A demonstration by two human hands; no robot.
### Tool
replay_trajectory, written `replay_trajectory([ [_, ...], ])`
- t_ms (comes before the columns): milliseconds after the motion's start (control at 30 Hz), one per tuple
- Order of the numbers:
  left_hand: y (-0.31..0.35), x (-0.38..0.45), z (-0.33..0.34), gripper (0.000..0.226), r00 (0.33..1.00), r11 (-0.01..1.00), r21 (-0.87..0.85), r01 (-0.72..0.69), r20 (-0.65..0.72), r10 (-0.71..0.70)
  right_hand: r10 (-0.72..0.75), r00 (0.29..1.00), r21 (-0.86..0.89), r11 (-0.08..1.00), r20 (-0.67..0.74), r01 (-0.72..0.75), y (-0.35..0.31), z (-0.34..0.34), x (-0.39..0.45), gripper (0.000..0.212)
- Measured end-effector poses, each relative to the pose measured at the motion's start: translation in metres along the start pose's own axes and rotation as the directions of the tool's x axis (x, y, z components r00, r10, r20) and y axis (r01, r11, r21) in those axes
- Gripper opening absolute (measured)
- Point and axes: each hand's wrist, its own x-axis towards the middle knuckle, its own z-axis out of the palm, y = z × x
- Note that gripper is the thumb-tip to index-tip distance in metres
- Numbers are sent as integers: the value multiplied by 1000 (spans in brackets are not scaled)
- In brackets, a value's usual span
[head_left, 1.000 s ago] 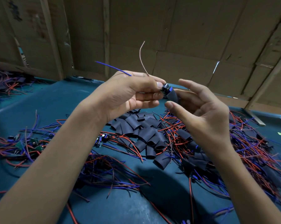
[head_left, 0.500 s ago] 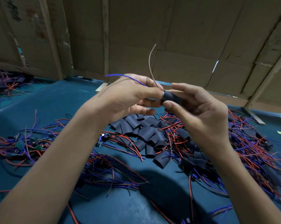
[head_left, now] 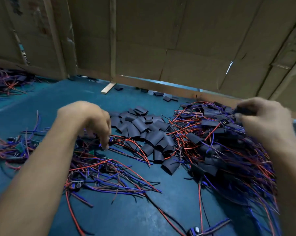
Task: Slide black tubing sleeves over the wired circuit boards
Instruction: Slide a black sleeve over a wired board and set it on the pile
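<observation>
The person's two hands are spread wide apart over the teal surface (head_left: 126, 218). The left hand (head_left: 87, 120) hangs palm down over the tangle of unsleeved wired boards (head_left: 99, 166), its fingers curled downward and the fingertips (head_left: 105, 145) touching a small board (head_left: 111, 140) at the near edge of that tangle; the blur makes it hard to say whether the grip has closed on it or only brushes it. The right hand (head_left: 266, 121) is out over the far side of the sleeved pile (head_left: 229, 150), thumb and forefinger pinching a black sleeved board (head_left: 244, 111) that sticks out leftward from the grip, above the heap. Between the two hands lies the loose heap of black tubing sleeves (head_left: 143, 132), flat short pieces overlapping one another, touching neither hand. Red and blue wires trail from both piles toward the near edge. A cardboard wall (head_left: 177, 40) stands behind the surface, with another bundle of wires (head_left: 5, 82) at far left.
</observation>
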Motion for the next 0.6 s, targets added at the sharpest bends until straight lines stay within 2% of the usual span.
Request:
replay_trajectory([
  [67,0,14,8,47,999,998,53,39,31,-41,69,994,-131,990,82,-58,-5,6,-2,36],
  [100,1,20,10,43,999,997,64,31,17,-32,57,995,-148,988,79,-45,-13,9,-5,38],
  [200,5,29,11,33,999,998,67,0,-51,3,-160,987,9,987,-18,160,-47,28,-23,29],
  [267,9,30,13,27,997,997,65,-42,-67,46,-332,943,137,933,-24,332,-74,51,-44,24],
  [333,13,27,14,22,991,995,57,-87,-95,92,-455,887,163,884,84,438,-91,79,-67,26],
  [367,14,24,15,20,986,993,55,-108,-124,114,-477,858,142,878,193,456,-95,93,-77,28],
  [433,18,17,19,20,970,989,57,-137,-195,146,-445,786,54,881,429,470,-95,113,-92,32],
  [467,19,14,23,23,959,986,77,-147,-232,161,-427,756,33,879,495,475,-91,118,-98,33],
  [500,21,12,29,29,941,981,112,-160,-281,186,-434,747,35,874,504,484,-87,117,-102,33],
  [533,23,11,36,33,915,972,154,-175,-338,218,-468,762,55,865,447,498,-83,113,-105,31],
  [600,23,12,52,31,842,950,231,-211,-451,297,-534,811,100,844,239,527,-72,105,-110,22],
])
